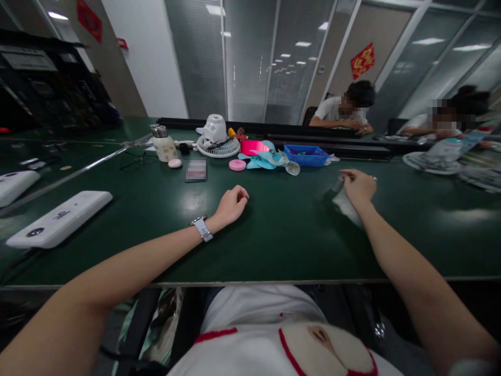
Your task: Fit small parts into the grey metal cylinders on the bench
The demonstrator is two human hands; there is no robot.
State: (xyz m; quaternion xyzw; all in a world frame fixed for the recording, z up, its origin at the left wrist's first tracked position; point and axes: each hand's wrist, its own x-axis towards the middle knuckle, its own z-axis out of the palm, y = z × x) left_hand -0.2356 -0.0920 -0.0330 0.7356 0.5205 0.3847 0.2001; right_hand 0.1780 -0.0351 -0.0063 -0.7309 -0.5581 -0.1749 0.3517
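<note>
Dark green table (282, 230) — glossy, catching ceiling light. Lying on it: white device (58, 219) at the left edge, small white fan (217, 138), cream bottle (164, 146), pink round case (237, 165), blue tray (306, 155) — all toward the far side.

Counted around the white desk fan (217, 137) on the green table (274, 235): one fan. Two pink round discs, one left of it (174, 163) and one just right in front (237, 165). One cream bottle (164, 146) to its left. One blue tray (306, 155) to its right. Two white flat devices well left of it, the nearer (58, 218) and the farther (13, 185). Two hands of the wearer nearer than the fan, left hand (231, 204) and right hand (358, 187). Two other people beyond it, possibly more out of view.
</note>
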